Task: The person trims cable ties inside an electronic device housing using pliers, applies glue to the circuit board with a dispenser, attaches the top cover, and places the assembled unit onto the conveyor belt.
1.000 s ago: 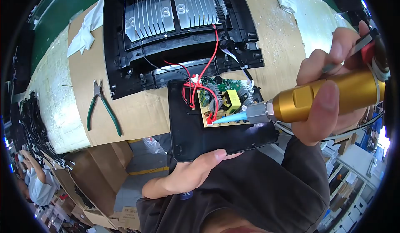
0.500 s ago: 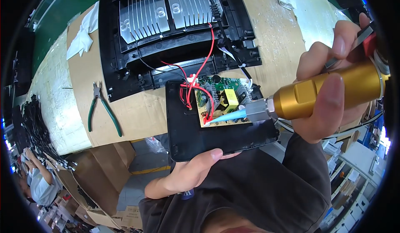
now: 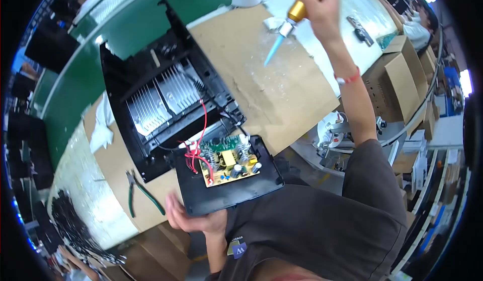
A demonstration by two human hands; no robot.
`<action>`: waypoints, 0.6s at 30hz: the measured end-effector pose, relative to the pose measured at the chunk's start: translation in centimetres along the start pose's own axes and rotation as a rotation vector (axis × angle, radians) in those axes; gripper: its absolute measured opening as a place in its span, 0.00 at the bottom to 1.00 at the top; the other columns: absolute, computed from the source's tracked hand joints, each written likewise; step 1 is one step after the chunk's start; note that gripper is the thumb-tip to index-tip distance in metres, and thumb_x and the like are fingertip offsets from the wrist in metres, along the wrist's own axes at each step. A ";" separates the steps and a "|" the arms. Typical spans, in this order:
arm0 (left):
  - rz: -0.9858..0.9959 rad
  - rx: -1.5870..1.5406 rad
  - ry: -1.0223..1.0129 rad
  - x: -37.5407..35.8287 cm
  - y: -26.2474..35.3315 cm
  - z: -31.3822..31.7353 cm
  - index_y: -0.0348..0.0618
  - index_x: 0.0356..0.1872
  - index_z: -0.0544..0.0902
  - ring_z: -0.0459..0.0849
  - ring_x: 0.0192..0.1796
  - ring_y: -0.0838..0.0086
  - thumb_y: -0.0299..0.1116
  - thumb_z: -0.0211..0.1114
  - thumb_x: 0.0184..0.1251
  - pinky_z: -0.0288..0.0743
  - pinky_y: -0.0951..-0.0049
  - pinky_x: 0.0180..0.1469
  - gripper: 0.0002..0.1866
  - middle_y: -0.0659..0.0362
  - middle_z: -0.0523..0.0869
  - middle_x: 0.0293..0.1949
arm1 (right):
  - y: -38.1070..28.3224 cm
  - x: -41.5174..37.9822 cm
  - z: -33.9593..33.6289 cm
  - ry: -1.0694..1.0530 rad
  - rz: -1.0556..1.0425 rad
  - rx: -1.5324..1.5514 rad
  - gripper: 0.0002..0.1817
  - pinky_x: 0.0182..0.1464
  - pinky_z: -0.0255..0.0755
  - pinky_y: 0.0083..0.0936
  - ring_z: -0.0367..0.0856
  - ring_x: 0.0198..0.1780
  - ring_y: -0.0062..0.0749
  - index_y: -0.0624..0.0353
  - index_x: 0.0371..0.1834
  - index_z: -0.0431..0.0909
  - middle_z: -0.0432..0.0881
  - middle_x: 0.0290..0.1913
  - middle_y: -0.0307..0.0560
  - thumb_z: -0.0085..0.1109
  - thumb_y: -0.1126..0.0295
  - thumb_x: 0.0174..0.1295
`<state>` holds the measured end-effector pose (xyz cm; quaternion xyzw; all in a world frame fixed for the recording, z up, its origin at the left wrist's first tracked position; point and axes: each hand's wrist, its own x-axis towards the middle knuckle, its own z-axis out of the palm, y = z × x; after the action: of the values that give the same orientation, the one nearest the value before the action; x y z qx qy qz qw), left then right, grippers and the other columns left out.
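High at the upper right, my right hand [image 3: 324, 15] is closed around a gold glue dispensing gun [image 3: 298, 11]. Its blue tapered nozzle [image 3: 273, 50] points down over the cardboard, apart from the circuit board [image 3: 229, 158]. That board, with a yellow transformer and red wires, lies on a black plastic cover [image 3: 236, 195]. My left hand [image 3: 193, 220] is at the cover's lower left corner, its slightly blurred fingers stretched out to the left with nothing gripped. Red and black wires run from the board to a black housing [image 3: 118, 115] with a finned heatsink [image 3: 166, 99].
Green-handled cutters [image 3: 143, 193] lie left of the cover on the cardboard sheet [image 3: 297, 110]. A white cloth [image 3: 103, 125] and a bundle of black cables [image 3: 75, 223] are farther left. Cardboard boxes [image 3: 392, 82] stand at the right. Another person [image 3: 421, 25] is at the upper right.
My right hand has lifted the glue gun off the board, up and away. My left hand has shifted from the cover's front edge to its left corner, fingers spreading. The view has turned.
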<state>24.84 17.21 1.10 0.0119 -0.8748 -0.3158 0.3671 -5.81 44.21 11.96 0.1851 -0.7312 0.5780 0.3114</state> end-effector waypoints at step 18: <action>0.069 0.006 -0.348 9.8 2.9 -5.3 0.37 0.47 0.84 0.70 0.38 0.64 0.20 0.71 0.37 0.65 0.69 0.43 0.27 0.54 0.71 0.36 | 16.8 4.8 -3.3 0.121 0.084 -0.550 0.28 0.50 0.72 0.38 0.78 0.48 0.52 0.66 0.55 0.65 0.76 0.48 0.59 0.61 0.61 0.55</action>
<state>21.73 14.15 11.76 -0.0718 -0.9260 -0.2978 0.2208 -19.18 52.27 3.34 0.0284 -0.8476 0.3804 0.3689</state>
